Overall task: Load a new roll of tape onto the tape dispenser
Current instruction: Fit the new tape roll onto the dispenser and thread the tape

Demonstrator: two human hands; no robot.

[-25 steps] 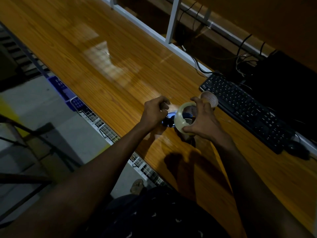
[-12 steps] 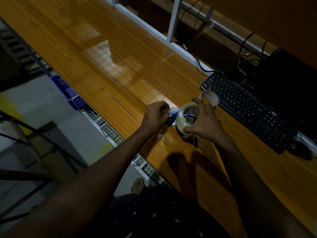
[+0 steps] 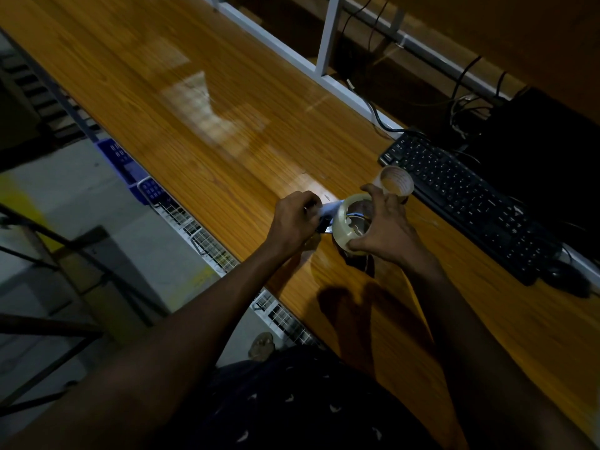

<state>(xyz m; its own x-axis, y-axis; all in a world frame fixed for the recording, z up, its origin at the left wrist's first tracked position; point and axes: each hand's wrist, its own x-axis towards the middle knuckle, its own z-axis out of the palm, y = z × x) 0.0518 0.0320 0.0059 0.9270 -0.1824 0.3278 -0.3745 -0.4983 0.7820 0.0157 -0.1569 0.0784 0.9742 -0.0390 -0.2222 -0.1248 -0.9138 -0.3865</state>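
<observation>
Head view: the right hand [image 3: 384, 233] curls round the tape roll [image 3: 341, 229] just above the worktop [image 3: 227, 125], and the left hand [image 3: 293, 219] pinches what looks like the tape end [image 3: 329, 207]. An empty core [image 3: 394, 185] beside the keyboard [image 3: 470, 203] suggests the old roll is out; seating and threading look unfinished. The dispenser [image 3: 323, 227] is a dark shape between the hands, mostly hidden; dim light hides whether the roll sits on it.

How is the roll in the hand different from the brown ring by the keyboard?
The tape roll is pale and thick with tape; the brown ring is a thin, bare tube. The right hand grips the tape roll; the brown ring lies on the desk beside the keyboard. Both are round and hollow.
</observation>
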